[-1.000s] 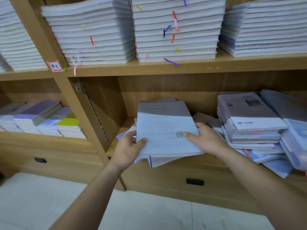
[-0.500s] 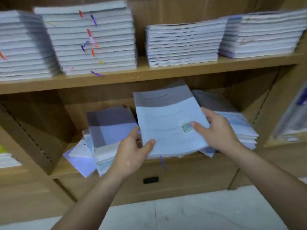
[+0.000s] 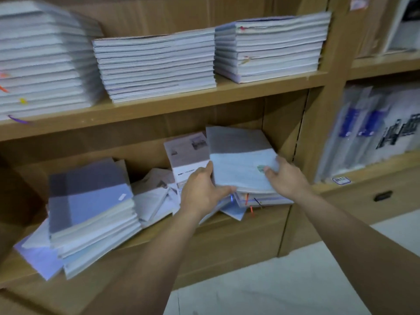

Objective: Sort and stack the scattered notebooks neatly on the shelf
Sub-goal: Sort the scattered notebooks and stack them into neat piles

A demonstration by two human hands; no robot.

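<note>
Your left hand (image 3: pixel 202 192) and right hand (image 3: pixel 286 178) grip the pale blue, grey-topped notebook bundle (image 3: pixel 241 162) by its sides; carried rightward, it now lands on the untidy notebook pile (image 3: pixel 268 199) beneath them, needing squaring.

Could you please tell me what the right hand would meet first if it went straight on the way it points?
The right hand grips the light-blue notebooks; pointing leftward and inward, it would likely meet the grey-covered pile next, though depth is unclear.
</note>
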